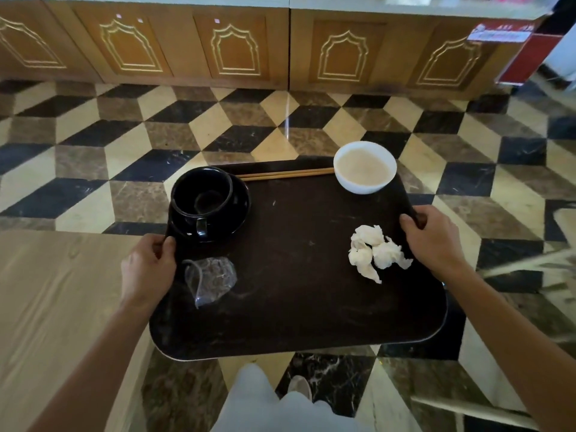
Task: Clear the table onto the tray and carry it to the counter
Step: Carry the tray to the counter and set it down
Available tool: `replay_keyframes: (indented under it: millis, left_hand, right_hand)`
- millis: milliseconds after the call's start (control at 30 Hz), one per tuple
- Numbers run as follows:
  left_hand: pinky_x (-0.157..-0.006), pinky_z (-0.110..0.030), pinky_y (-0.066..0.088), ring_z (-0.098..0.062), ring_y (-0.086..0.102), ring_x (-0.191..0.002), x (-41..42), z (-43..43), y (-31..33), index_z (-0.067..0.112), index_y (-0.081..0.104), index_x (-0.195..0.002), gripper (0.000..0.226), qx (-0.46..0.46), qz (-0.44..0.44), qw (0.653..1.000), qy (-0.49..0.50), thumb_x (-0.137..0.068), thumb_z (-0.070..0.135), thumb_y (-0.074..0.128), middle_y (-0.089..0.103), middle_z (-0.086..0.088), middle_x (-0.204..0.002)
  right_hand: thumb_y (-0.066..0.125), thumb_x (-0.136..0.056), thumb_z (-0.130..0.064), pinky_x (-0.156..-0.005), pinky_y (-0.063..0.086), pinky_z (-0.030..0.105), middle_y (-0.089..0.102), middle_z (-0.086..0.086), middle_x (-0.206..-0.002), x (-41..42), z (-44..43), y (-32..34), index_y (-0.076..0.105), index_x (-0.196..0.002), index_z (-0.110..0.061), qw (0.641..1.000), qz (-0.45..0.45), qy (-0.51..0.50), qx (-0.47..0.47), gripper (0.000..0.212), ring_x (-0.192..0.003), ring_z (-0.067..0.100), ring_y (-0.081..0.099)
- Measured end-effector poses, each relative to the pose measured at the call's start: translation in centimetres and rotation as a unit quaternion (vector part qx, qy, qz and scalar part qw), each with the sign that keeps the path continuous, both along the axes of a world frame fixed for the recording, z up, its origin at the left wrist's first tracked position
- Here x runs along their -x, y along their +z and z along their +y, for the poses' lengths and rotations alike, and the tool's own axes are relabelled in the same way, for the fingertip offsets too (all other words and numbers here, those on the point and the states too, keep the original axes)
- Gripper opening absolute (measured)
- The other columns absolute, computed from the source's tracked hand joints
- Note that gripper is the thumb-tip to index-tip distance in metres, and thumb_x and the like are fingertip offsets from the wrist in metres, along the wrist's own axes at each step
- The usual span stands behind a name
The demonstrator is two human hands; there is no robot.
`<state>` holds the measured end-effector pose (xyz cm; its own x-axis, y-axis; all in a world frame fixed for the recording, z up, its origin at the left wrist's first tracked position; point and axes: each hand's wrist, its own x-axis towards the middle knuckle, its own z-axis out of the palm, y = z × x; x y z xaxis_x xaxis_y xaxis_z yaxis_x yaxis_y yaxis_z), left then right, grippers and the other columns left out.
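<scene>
I hold a dark brown tray [293,307] in the air over the patterned floor. My left hand [148,266] grips its left edge and my right hand [436,241] grips its right edge. On the tray a black cup [202,194] stands on a black saucer [240,207] at the far left. A white bowl [364,166] of pale liquid sits at the far right corner. Wooden chopsticks [286,174] lie along the far edge. A crushed clear plastic cup [208,279] lies near my left hand, and a crumpled white napkin [374,254] near my right.
The light wooden table [56,307] is at my left, beside the tray. Ahead stands the counter [280,45] with carved wooden panels and a pale top. A red sign [526,54] stands at the right. Tiled floor [218,126] lies between me and the counter.
</scene>
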<state>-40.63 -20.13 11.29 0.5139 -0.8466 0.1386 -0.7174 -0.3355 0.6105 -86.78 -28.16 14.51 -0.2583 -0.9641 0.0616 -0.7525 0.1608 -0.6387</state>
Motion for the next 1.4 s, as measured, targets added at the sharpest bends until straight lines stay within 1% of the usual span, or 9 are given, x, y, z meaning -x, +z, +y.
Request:
replay_keyframes:
  millis: [133,267,467,667,900,1033,1167,1267,1400]
  left_hand:
    - [-0.071,-0.035,0.040,-0.035,0.063,-0.085,0.4,-2.7,0.1,0.014,0.065,-0.099,0.022,-0.001,-0.003,1.000,-0.005,-0.098,0.033,0.053,0.067,-0.005,-0.085]
    - [-0.071,-0.034,0.040,-0.021,0.057,-0.079,-0.1,-6.1,0.3,0.016,0.067,-0.100,0.023,0.005,0.005,1.000,-0.008,-0.098,0.034,0.053,0.067,-0.002,-0.086]
    - [-0.079,-0.043,0.044,-0.039,0.064,-0.091,-2.4,-13.9,0.9,0.009,0.066,-0.099,0.024,0.003,-0.010,1.000,-0.024,-0.098,0.029,0.054,0.072,-0.015,-0.090]
    - [-0.073,-0.037,0.040,-0.021,0.053,-0.075,-6.2,-22.2,1.9,0.012,0.066,-0.096,0.022,0.019,0.009,0.999,-0.042,-0.099,0.030,0.053,0.063,-0.001,-0.081]
    - [-0.070,-0.035,0.038,-0.023,0.055,-0.074,-10.2,-30.3,3.5,0.010,0.065,-0.096,0.022,0.016,0.010,0.998,-0.057,-0.099,0.028,0.053,0.061,0.001,-0.078]
    - [-0.069,-0.035,0.039,-0.021,0.055,-0.072,-12.0,-34.7,3.6,0.013,0.063,-0.097,0.020,0.012,0.012,0.998,-0.056,-0.099,0.031,0.053,0.058,0.007,-0.073]
    - [-0.064,-0.033,0.037,-0.004,0.051,-0.063,-12.8,-39.0,3.1,0.016,0.061,-0.094,0.017,0.016,0.018,0.998,-0.058,-0.099,0.030,0.053,0.056,0.016,-0.070]
    - [-0.067,-0.035,0.040,-0.007,0.052,-0.065,-12.8,-42.3,2.5,0.018,0.061,-0.093,0.016,0.018,0.026,0.998,-0.053,-0.099,0.032,0.054,0.057,0.015,-0.070]
    - [-0.069,-0.034,0.039,-0.010,0.052,-0.066,-12.0,-46.8,2.1,0.019,0.061,-0.094,0.018,0.010,0.008,0.999,-0.044,-0.099,0.034,0.053,0.058,0.012,-0.073]
  right_hand:
    - [0.059,-0.096,-0.033,-0.079,0.039,0.032,0.063,-0.007,-0.091,0.6,-1.9,-0.4,0.066,-0.116,-0.015,1.000,-0.008,-0.006,-0.001,0.027,-0.088,0.015,0.056]
    - [0.059,-0.096,-0.035,-0.076,0.040,0.032,0.063,-0.005,-0.089,0.2,-5.0,-1.0,0.065,-0.113,-0.014,1.000,-0.011,-0.020,-0.007,0.028,-0.085,0.017,0.057]
    - [0.058,-0.095,-0.036,-0.076,0.044,0.034,0.065,-0.003,-0.091,-2.0,-11.6,-1.1,0.066,-0.111,-0.015,1.000,-0.004,-0.028,-0.013,0.027,-0.086,0.019,0.060]
    - [0.059,-0.095,-0.036,-0.075,0.043,0.033,0.067,-0.002,-0.091,-5.8,-18.5,-0.4,0.066,-0.112,-0.017,0.999,-0.010,-0.048,-0.002,0.027,-0.085,0.019,0.062]
    - [0.060,-0.095,-0.034,-0.075,0.043,0.032,0.068,-0.001,-0.090,-9.8,-25.3,0.2,0.067,-0.113,-0.015,0.998,-0.032,-0.060,0.005,0.027,-0.085,0.019,0.063]
    - [0.061,-0.096,-0.032,-0.066,0.039,0.027,0.066,-0.003,-0.087,-11.6,-29.5,0.2,0.067,-0.112,-0.014,0.998,-0.036,-0.058,0.005,0.024,-0.078,0.014,0.060]
    - [0.061,-0.096,-0.032,-0.061,0.038,0.024,0.061,-0.009,-0.081,-12.1,-34.1,-0.1,0.065,-0.111,-0.014,0.997,-0.036,-0.063,0.002,0.024,-0.073,0.008,0.056]
    - [0.060,-0.096,-0.033,-0.058,0.035,0.019,0.056,-0.018,-0.078,-11.9,-37.8,-0.5,0.064,-0.109,-0.015,0.998,-0.035,-0.060,0.002,0.022,-0.071,-0.004,0.051]
    - [0.059,-0.097,-0.032,-0.057,0.033,0.018,0.054,-0.018,-0.079,-11.4,-43.1,-0.7,0.062,-0.110,-0.017,0.998,-0.037,-0.053,0.001,0.020,-0.072,-0.004,0.050]
